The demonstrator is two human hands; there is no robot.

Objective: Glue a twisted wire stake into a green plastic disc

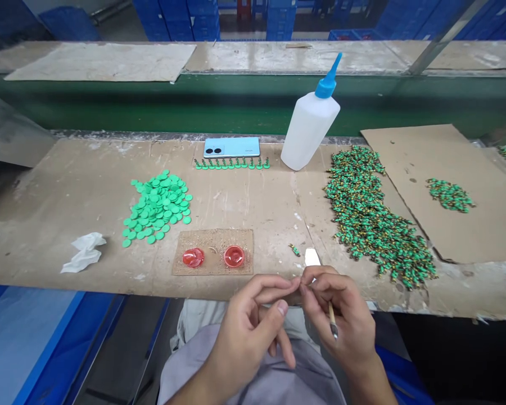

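My right hand (pixel 341 315) is closed around a thin brush-like tool (pixel 333 322), its thumb and forefinger pinched together. Its fingertips meet the forefinger of my left hand (pixel 253 332), whose fingers are apart and partly bent; anything tiny between the fingertips is too small to make out. Just beyond the hands lie one small green figure (pixel 294 250) and a white piece (pixel 312 257). To the left, a cardboard piece (pixel 213 270) bears two small red dishes, one (pixel 193 257) at its left and the other (pixel 234 256) at its right.
Green discs (pixel 158 205) are piled at left, near crumpled tissue (pixel 84 252). Small figures on green bases (pixel 231 165) stand in a row before a light blue phone (pixel 231 147). A white bottle (pixel 309 129) stands behind; a large heap of green figures (pixel 371 214) lies at right.
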